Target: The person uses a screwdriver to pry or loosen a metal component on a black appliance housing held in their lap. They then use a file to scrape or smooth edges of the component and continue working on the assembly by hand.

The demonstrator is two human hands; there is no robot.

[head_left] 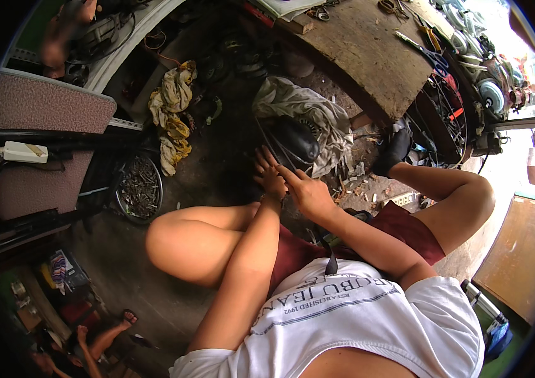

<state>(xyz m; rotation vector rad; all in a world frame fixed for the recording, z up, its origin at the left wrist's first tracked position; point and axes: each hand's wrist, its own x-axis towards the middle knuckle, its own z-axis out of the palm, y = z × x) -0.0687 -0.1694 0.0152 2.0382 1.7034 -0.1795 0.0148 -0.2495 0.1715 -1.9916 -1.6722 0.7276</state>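
My left hand [270, 176] is low over the dark floor between my legs, fingers apart and stretched forward. Against it rests my right hand [308, 194], its index finger reaching across the left hand's fingers and its other fingers curled; whatever they pinch is too small to make out. Just beyond both hands lies a black rounded housing [299, 140], with thin black cables [272, 140] running along its near left side toward my fingers. A ribbed round part shows at its far edge. Beneath and around it is a crumpled grey cloth [333, 123].
A wooden bench [368, 50] holds scissors [434, 60] and pliers [430, 36]. To the left are a basin of small metal parts [139, 189] and a yellow-stained rag [170, 113]. A power strip [399, 200] lies near my right leg. Another person's foot [129, 317] shows at lower left.
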